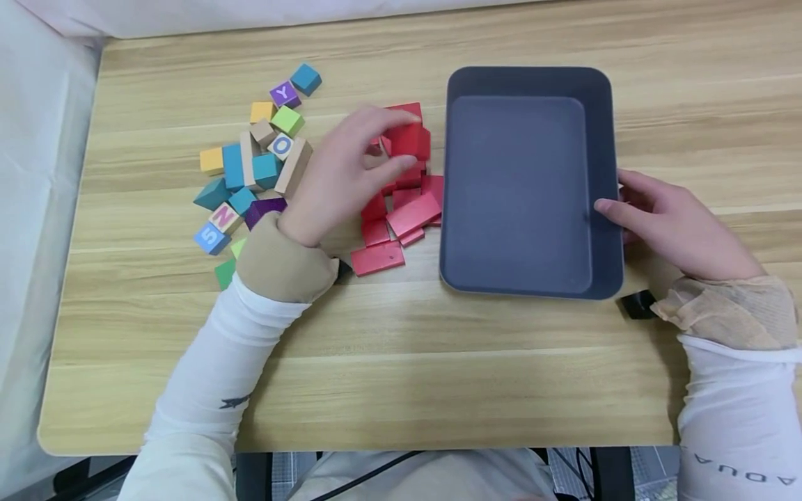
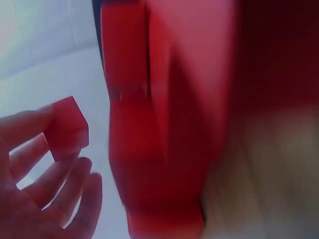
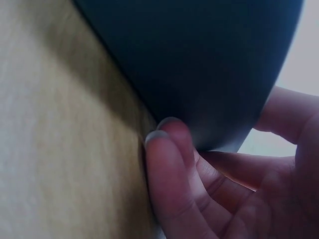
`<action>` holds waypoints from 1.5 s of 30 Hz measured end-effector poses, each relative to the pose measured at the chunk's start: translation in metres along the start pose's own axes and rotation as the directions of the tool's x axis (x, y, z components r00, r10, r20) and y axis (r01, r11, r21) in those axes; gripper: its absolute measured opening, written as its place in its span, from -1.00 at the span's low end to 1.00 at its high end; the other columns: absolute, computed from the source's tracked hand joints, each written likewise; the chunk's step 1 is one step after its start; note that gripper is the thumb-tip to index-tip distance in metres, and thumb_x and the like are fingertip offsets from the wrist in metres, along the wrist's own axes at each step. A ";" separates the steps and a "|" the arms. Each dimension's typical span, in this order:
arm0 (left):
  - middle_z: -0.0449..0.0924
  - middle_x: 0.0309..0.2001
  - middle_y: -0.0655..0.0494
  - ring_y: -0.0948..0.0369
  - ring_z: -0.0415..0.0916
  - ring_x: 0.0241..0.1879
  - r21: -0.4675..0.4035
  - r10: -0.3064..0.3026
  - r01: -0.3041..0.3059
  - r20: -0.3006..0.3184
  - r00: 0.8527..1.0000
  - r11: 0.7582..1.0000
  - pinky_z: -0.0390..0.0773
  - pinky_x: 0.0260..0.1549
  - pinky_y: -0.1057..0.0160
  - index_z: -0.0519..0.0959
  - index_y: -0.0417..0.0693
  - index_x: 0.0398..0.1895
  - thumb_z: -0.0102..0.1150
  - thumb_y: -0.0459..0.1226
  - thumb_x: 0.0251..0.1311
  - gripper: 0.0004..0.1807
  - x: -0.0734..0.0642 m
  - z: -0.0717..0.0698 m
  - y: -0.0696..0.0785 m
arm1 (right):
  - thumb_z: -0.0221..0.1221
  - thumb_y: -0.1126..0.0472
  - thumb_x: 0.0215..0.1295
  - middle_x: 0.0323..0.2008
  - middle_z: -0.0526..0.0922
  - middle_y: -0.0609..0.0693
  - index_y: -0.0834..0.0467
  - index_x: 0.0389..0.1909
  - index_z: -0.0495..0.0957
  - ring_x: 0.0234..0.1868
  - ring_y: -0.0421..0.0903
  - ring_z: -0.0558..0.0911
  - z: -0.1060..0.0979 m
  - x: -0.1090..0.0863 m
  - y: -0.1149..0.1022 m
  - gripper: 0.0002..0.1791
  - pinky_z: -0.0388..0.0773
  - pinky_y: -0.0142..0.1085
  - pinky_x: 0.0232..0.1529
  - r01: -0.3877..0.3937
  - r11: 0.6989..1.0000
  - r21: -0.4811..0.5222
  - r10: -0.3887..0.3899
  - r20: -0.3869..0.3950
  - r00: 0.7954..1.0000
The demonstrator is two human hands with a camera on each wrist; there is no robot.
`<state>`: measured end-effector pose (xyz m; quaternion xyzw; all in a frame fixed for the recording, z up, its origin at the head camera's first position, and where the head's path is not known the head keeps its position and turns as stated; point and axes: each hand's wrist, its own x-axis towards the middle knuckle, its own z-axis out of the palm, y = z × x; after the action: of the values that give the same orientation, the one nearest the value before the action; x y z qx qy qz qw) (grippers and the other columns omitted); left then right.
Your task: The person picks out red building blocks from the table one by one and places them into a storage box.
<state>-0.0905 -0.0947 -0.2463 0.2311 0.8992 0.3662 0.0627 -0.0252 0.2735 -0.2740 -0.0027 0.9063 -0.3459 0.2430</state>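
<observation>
My left hand (image 1: pixel 341 170) pinches a small red block (image 2: pixel 66 130) between thumb and fingers, over a cluster of red blocks (image 1: pixel 415 214) left of the tray. Large in the left wrist view, other red blocks (image 2: pixel 137 144) stand close to that hand, partly blurred. A dark blue-grey rectangular tray (image 1: pixel 520 202) lies on the table with nothing in it. On its right side my right hand (image 1: pixel 686 226) grips the wall, thumb over the rim. The right wrist view shows fingertips (image 3: pixel 169 164) against the tray's outer wall, low by the table.
Left of the left hand lies a mixed group of wooden blocks: blue ones (image 1: pixel 233 167), yellow, green, purple and plain wood, some lettered. The wooden table (image 1: pixel 464 376) ends in front of the person's lap. White cloth (image 1: pixel 37 174) borders it at the left and back.
</observation>
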 end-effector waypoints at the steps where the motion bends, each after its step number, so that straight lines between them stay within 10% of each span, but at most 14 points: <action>1: 0.39 -0.02 0.25 0.32 0.32 -0.11 0.004 0.033 -0.033 0.011 0.999 0.999 0.38 -0.16 0.39 0.38 0.14 0.14 0.15 -0.09 0.08 -0.50 -0.001 0.004 0.003 | -0.08 -0.12 0.27 -0.03 0.43 0.04 -0.20 0.31 0.08 -0.25 -0.20 0.53 0.000 0.000 0.000 -0.42 0.42 -0.52 -0.34 -0.003 1.000 0.001 0.003 0.000 1.000; 10: 0.39 0.06 0.20 0.35 0.27 0.03 0.044 0.208 -0.215 0.117 0.971 0.976 0.26 -0.01 0.42 0.41 0.08 0.12 0.14 -0.07 0.09 -0.51 -0.008 0.031 0.022 | -0.08 -0.12 0.27 -0.04 0.44 0.04 -0.23 0.32 0.04 -0.27 -0.18 0.54 0.001 0.001 0.001 -0.41 0.41 -0.51 -0.35 -0.010 1.000 -0.002 0.010 0.000 1.000; 19: 0.43 0.05 0.25 0.34 0.27 0.03 0.108 0.245 -0.277 0.245 0.938 0.955 0.22 0.01 0.43 0.39 0.06 0.15 0.15 -0.11 0.09 -0.50 -0.008 0.040 0.026 | -0.08 -0.12 0.27 0.04 0.41 0.08 -0.23 0.32 0.05 -0.28 -0.20 0.56 0.000 0.002 0.000 -0.41 0.41 -0.51 -0.36 -0.035 0.999 0.018 0.035 0.005 0.999; 29: 0.50 -0.05 0.23 0.25 0.24 0.03 0.271 0.328 -0.396 0.265 0.907 0.877 0.24 0.00 0.34 0.45 0.04 0.10 0.04 -0.09 0.15 -0.57 -0.012 0.044 0.023 | -0.07 -0.10 0.27 -0.02 0.43 0.07 -0.19 0.31 0.10 -0.31 -0.17 0.56 0.001 0.003 0.001 -0.43 0.41 -0.50 -0.37 -0.036 0.999 0.008 0.036 -0.013 0.999; 45: 0.50 -0.11 0.27 0.29 0.16 0.06 0.203 0.306 -0.378 0.312 0.899 0.903 0.25 -0.04 0.45 0.51 0.08 0.02 0.01 -0.08 0.15 -0.64 -0.009 0.046 0.016 | -0.07 -0.12 0.27 -0.03 0.44 0.05 -0.17 0.28 0.15 -0.33 -0.21 0.57 0.001 0.004 0.002 -0.45 0.40 -0.53 -0.37 -0.058 0.998 0.023 0.059 -0.018 0.998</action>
<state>-0.0638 -0.0599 -0.2686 0.4410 0.8665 0.2159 0.0896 -0.0280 0.2734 -0.2780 0.0298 0.9043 -0.3486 0.2445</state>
